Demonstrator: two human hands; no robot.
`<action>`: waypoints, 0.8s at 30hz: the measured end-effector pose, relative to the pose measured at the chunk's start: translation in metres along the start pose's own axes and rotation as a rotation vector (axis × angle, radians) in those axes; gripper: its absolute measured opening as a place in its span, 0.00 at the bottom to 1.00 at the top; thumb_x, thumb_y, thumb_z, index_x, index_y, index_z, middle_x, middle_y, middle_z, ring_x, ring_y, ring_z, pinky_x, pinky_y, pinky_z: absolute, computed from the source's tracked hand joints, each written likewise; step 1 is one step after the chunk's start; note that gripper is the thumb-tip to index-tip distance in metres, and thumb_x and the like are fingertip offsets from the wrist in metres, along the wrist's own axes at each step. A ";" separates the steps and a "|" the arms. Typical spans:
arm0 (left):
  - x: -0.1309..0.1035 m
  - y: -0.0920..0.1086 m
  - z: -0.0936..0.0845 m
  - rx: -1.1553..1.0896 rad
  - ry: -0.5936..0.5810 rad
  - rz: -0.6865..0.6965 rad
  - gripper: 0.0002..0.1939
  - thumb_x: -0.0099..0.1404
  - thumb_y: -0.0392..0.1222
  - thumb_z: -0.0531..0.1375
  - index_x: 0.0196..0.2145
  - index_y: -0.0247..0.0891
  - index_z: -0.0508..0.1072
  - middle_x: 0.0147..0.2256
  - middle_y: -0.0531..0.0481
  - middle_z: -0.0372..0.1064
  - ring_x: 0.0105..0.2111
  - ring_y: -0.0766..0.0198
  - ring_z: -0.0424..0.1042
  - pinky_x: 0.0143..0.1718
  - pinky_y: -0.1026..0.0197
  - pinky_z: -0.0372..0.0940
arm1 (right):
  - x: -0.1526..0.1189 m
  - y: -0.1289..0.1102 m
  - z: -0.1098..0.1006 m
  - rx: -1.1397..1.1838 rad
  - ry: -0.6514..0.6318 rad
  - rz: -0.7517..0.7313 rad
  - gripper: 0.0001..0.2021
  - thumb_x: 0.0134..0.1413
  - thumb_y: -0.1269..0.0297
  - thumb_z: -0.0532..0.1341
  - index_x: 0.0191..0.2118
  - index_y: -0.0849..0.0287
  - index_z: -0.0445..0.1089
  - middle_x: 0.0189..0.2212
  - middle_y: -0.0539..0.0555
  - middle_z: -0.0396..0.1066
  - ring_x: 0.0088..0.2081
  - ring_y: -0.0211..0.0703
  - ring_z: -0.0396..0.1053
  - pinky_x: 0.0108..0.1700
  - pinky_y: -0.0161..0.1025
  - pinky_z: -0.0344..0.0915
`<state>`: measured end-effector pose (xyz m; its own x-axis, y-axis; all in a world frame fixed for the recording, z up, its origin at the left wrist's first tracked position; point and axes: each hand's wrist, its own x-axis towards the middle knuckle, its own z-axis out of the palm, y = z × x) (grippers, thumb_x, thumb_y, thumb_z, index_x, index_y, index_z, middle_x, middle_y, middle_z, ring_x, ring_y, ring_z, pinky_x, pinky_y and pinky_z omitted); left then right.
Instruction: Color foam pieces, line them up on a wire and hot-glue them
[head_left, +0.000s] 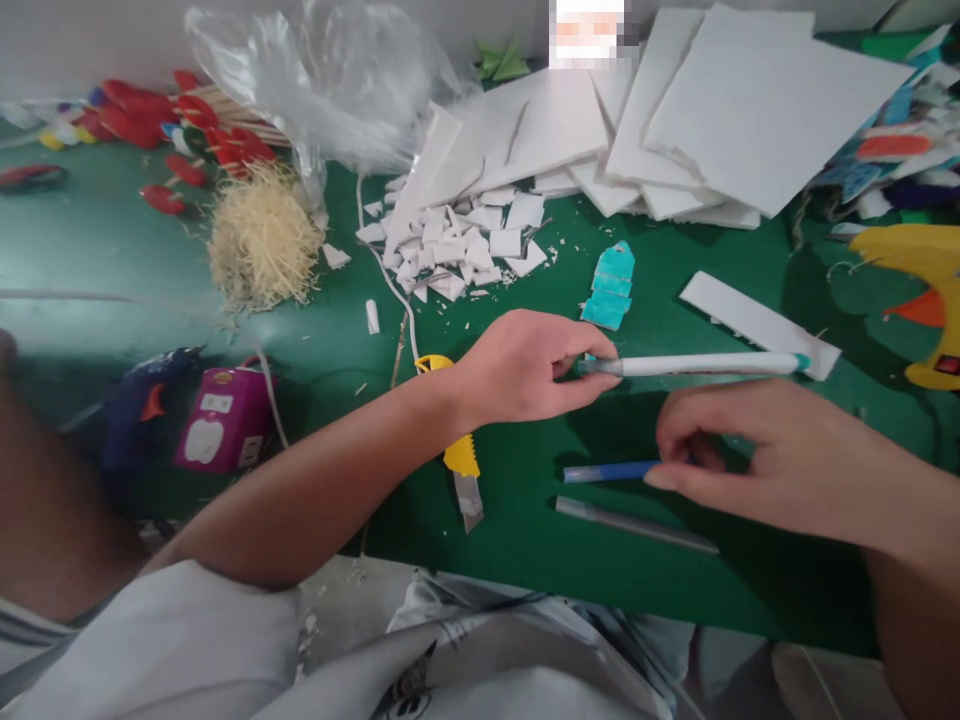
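Note:
My left hand (536, 370) pinches a white marker pen (705, 365) by its clear greyish end; its teal-tipped end points right. My right hand (757, 455) is closed, with its fingers curled in and the thumb tip over the end of a blue marker pen (611, 471). Whether it grips that pen or something smaller, I cannot tell; the inside of the fingers is hidden. Below lies a grey stick-like pen (637, 525) on the green table. Under my left wrist rests a yellow box cutter (461, 455) with its blade out. A cut turquoise piece (609, 285) lies beyond.
White foam boards (765, 110) are stacked at the back, beside scattered foam scraps (457, 245) and a clear plastic bag (352, 80). A yellow glue gun (915, 290) stands right. Pale shredded fibre (262, 240) and a purple box (225, 418) sit left, near another person's arm (52, 450).

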<state>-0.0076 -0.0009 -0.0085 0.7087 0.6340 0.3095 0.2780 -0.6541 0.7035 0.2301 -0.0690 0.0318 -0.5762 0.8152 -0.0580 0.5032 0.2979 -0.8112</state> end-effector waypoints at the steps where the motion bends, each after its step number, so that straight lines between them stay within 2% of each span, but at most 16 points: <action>1: 0.000 0.001 0.000 0.038 -0.058 -0.005 0.08 0.70 0.43 0.62 0.38 0.39 0.81 0.21 0.60 0.66 0.22 0.73 0.62 0.26 0.65 0.52 | -0.001 -0.002 0.002 -0.073 -0.039 -0.088 0.15 0.60 0.55 0.68 0.24 0.53 0.71 0.17 0.45 0.70 0.16 0.35 0.65 0.17 0.34 0.57; 3: 0.001 0.003 -0.001 0.107 -0.186 -0.009 0.09 0.71 0.44 0.60 0.37 0.41 0.80 0.23 0.58 0.70 0.24 0.71 0.65 0.27 0.63 0.52 | -0.005 -0.006 0.008 -0.264 -0.064 -0.250 0.16 0.64 0.58 0.65 0.24 0.53 0.69 0.19 0.46 0.69 0.18 0.36 0.65 0.20 0.37 0.58; 6: 0.001 0.006 0.001 0.219 -0.337 0.033 0.11 0.72 0.45 0.59 0.37 0.42 0.80 0.28 0.56 0.76 0.30 0.67 0.72 0.30 0.61 0.54 | -0.010 -0.009 0.020 -0.534 -0.010 -0.377 0.19 0.70 0.61 0.57 0.25 0.54 0.67 0.20 0.48 0.67 0.21 0.39 0.63 0.25 0.41 0.58; 9: 0.000 0.009 0.002 0.329 -0.428 0.111 0.11 0.73 0.45 0.59 0.36 0.42 0.80 0.30 0.55 0.77 0.31 0.66 0.73 0.29 0.60 0.54 | -0.012 -0.011 0.028 -0.686 0.038 -0.423 0.22 0.74 0.63 0.50 0.25 0.54 0.66 0.20 0.49 0.64 0.20 0.39 0.59 0.26 0.43 0.54; 13: 0.000 0.010 0.003 0.385 -0.482 0.192 0.10 0.72 0.44 0.59 0.35 0.42 0.79 0.29 0.56 0.77 0.30 0.66 0.73 0.28 0.59 0.54 | -0.011 -0.011 0.033 -0.777 0.040 -0.402 0.21 0.73 0.67 0.49 0.25 0.55 0.67 0.20 0.50 0.66 0.21 0.40 0.60 0.29 0.43 0.54; 20: 0.000 0.010 0.005 0.387 -0.481 0.236 0.11 0.71 0.48 0.61 0.34 0.41 0.78 0.29 0.56 0.76 0.31 0.65 0.73 0.28 0.59 0.57 | -0.012 -0.008 0.038 -0.775 0.026 -0.417 0.18 0.68 0.73 0.51 0.26 0.56 0.69 0.21 0.50 0.68 0.22 0.41 0.61 0.31 0.43 0.53; 22: -0.002 0.009 0.006 0.380 -0.415 0.253 0.14 0.71 0.51 0.60 0.34 0.41 0.78 0.28 0.55 0.76 0.29 0.65 0.72 0.27 0.59 0.57 | -0.012 -0.008 0.039 -0.776 0.046 -0.421 0.19 0.66 0.76 0.51 0.25 0.56 0.69 0.21 0.50 0.67 0.22 0.41 0.60 0.31 0.43 0.53; 24: -0.004 0.008 0.006 0.365 -0.262 0.264 0.16 0.73 0.50 0.56 0.36 0.40 0.78 0.29 0.54 0.75 0.28 0.66 0.71 0.27 0.59 0.57 | -0.011 -0.008 0.038 -0.786 0.066 -0.420 0.19 0.65 0.77 0.50 0.25 0.56 0.69 0.20 0.50 0.66 0.22 0.41 0.60 0.31 0.43 0.52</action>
<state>-0.0049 -0.0115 -0.0076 0.9106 0.3340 0.2433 0.2426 -0.9088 0.3395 0.2079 -0.0995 0.0172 -0.7865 0.5818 0.2072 0.5689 0.8130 -0.1237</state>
